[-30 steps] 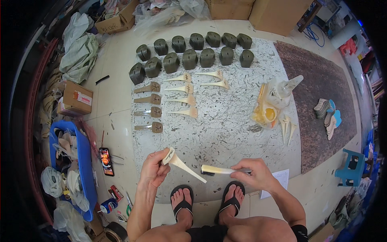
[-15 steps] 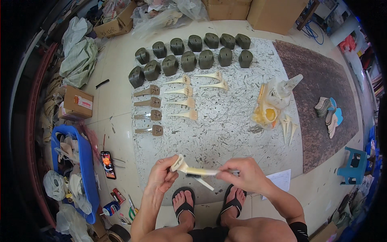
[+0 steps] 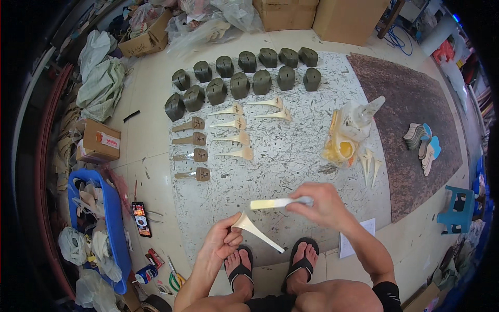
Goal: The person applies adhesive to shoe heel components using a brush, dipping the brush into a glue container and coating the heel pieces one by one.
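My left hand [image 3: 222,240] pinches a cream-coloured high heel for a shoe [image 3: 254,230] by its wide end, above my left foot; the thin end slants down to the right. My right hand [image 3: 323,205] is closed round the handle of a flat brush [image 3: 270,203] with pale yellow bristles pointing left. The bristles hang just above the heel, apart from it. Beyond my hands, more cream heels [image 3: 233,137] lie in two columns. Beside them is a column of brown heels [image 3: 198,155]. Two rows of dark green block heels [image 3: 240,86] stand at the back.
A plastic bag holding a yellow tub [image 3: 345,149] stands on the scratched white board [image 3: 291,151], near a few loose cream heels [image 3: 367,165]. Cut pieces [image 3: 427,145] lie on the brown mat [image 3: 436,109]. A blue bin [image 3: 112,229] and a phone [image 3: 141,219] are at left, a teal stool [image 3: 456,210] at right.
The brush in my right hand has lifted off the heel and moved up and to the right. My left hand has turned the heel so its thin end points down and right.
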`<state>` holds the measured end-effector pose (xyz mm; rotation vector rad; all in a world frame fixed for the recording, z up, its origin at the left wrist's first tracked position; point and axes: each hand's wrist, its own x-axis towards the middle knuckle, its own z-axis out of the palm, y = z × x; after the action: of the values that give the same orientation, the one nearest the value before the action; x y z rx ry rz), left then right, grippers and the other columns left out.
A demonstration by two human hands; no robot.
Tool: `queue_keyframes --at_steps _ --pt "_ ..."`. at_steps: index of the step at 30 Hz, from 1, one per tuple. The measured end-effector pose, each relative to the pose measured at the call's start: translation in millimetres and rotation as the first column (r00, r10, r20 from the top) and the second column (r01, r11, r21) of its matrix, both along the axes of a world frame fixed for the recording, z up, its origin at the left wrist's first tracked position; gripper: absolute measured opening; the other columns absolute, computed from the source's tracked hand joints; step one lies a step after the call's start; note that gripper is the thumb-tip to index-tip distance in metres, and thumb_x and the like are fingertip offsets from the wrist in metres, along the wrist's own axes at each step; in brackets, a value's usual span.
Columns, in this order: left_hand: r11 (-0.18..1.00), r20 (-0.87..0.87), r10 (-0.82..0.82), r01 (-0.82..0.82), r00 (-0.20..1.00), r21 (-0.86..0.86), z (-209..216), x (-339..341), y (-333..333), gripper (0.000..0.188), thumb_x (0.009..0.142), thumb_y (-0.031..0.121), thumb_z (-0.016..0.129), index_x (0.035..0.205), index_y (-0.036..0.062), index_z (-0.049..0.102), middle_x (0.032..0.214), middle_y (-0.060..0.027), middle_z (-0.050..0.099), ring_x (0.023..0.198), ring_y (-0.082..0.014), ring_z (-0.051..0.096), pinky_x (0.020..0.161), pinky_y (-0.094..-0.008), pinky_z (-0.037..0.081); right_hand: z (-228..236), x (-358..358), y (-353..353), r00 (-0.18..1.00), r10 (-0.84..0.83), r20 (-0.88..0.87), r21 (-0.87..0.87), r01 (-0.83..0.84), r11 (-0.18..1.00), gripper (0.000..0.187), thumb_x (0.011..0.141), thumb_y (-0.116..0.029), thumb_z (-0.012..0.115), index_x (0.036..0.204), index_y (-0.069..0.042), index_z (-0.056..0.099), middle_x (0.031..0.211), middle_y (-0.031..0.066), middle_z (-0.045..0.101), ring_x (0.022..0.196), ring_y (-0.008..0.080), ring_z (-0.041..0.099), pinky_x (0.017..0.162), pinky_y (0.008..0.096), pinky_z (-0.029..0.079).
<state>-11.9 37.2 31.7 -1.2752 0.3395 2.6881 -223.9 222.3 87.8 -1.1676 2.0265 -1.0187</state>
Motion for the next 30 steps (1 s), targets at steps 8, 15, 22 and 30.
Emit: queue_keyframes --at_steps 8,15,22,30 --pt "0.984 -0.032 0.042 -0.035 0.999 0.173 6.2 2.6 10.9 0.02 0.097 0.018 0.047 0.093 0.001 0.058 0.059 0.0018 0.046 0.033 -0.0038 0.025 0.036 -0.0203 0.022 -2.9 -22.2 -9.8 0.999 0.044 -0.008 -0.047 -0.044 0.998 0.018 0.075 -0.026 0.074 0.085 -0.011 0.071 0.08 0.0043 0.066 0.075 0.023 0.065 0.064 0.0321 0.049" --pt "0.97 -0.128 0.092 -0.06 0.988 0.237 2.8 8.1 12.2 0.02 0.097 0.016 0.045 0.094 -0.0006 0.056 0.062 0.0001 0.048 0.032 -0.0035 0.027 0.037 -0.0207 0.024 15.2 -17.8 -19.4 0.97 0.236 -0.054 -0.097 -0.24 0.966 0.015 0.074 -0.019 0.076 0.085 -0.01 0.072 0.078 0.0047 0.067 0.072 0.0201 0.064 0.063 0.0289 0.048" --pt "0.952 -0.248 0.135 -0.057 0.959 0.3 3.2 13.3 8.7 0.023 0.096 0.014 0.043 0.1 -0.0042 0.055 0.058 0.0013 0.047 0.032 -0.0035 0.031 0.039 -0.0216 0.026 16.9 -20.4 -20.0 0.981 0.194 -0.004 -0.145 -0.193 0.971 0.016 0.075 -0.023 0.076 0.083 -0.01 0.072 0.079 0.0037 0.066 0.071 0.0194 0.064 0.062 0.0295 0.048" --pt "0.96 -0.144 0.144 -0.103 0.979 0.262 10.0 8.0 13.0 0.021 0.095 0.013 0.043 0.1 -0.004 0.054 0.06 -0.0019 0.049 0.032 -0.0037 0.032 0.036 -0.0212 0.024 21.0 -28.0 -11.6 0.983 0.183 0.005 -0.169 -0.179 0.969 0.019 0.073 -0.026 0.077 0.082 -0.011 0.071 0.078 0.0026 0.066 0.073 0.0202 0.065 0.061 0.0302 0.048"
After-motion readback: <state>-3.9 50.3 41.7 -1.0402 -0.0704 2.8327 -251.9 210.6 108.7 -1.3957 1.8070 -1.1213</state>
